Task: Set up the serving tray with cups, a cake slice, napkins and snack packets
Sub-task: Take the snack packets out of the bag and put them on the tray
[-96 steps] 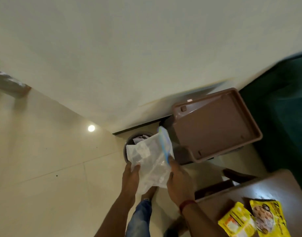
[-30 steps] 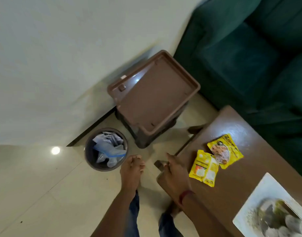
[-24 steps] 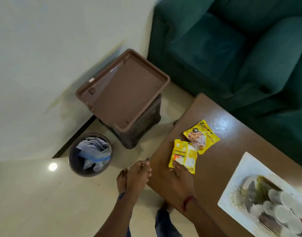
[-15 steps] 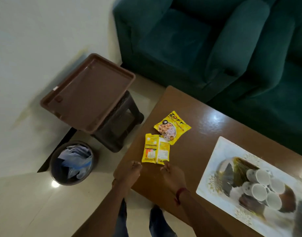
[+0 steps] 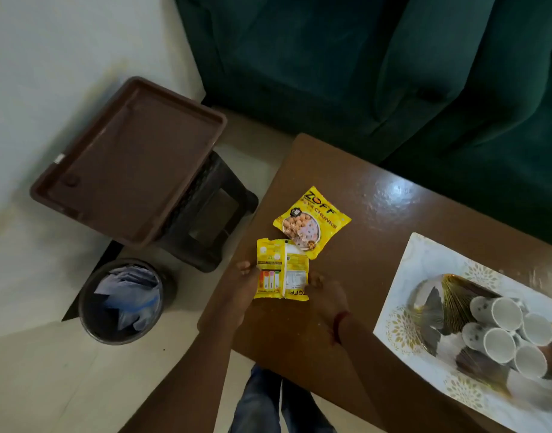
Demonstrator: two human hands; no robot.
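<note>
Green sofa (image 5: 377,67), brown table (image 5: 377,214), stool (image 5: 212,214), full waste bin (image 5: 121,303) nearby.

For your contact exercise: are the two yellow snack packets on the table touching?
Touching. The head view shows the face-up packet with its lower corner overlapping the top edge of the back-up packet.

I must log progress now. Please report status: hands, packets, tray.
Both hands, left and right, grip the back-side-up packet. Second packet lies on table. Serving tray holds cups; path clear.
</note>
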